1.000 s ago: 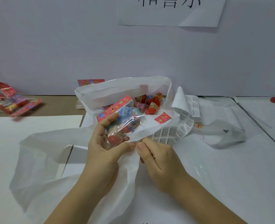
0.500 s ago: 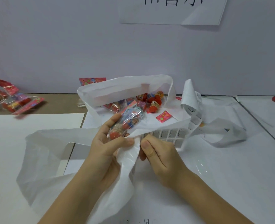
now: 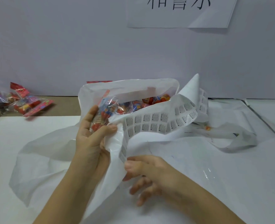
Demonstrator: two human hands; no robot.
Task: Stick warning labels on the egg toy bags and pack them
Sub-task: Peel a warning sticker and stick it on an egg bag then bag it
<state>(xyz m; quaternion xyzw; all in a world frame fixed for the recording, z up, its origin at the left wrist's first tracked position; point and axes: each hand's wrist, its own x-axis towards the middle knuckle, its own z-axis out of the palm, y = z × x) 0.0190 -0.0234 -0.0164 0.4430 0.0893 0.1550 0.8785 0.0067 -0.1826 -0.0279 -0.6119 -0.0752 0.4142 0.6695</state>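
White paper covers the table [image 3: 230, 183] from edge to edge, and a pale, bare wall rises behind it with a paper sign [image 3: 180, 12] pinned near the top, its dark characters cut off by the frame; a strip of brown surface shows at the far left where the paper stops. On that strip lies a small heap of egg toy bags [image 3: 20, 102], well apart from the work, though whether they carry labels cannot be told. At the middle of the table a white plastic carrier bag [image 3: 130, 88] stands open, and more bagged toys [image 3: 149, 101] sit inside it, so the packing appears to be well under way. The left hand [image 3: 91, 136] is closed around one egg toy bag [image 3: 103, 113], clear film with a red header, held upright just in front of the carrier bag's mouth, while its thumb also pins the edge of the label sheet [image 3: 157, 123]. That sheet, printed with rows of small warning labels, curls up and over to the right. The right hand [image 3: 149, 172] is lower, thumb pinching the sheet's near edge with the other fingers loosely curled below; whether a label is between its fingertips is blurred. By my reading, the held bag is being labelled and is not yet packed, and many labels remain unused.
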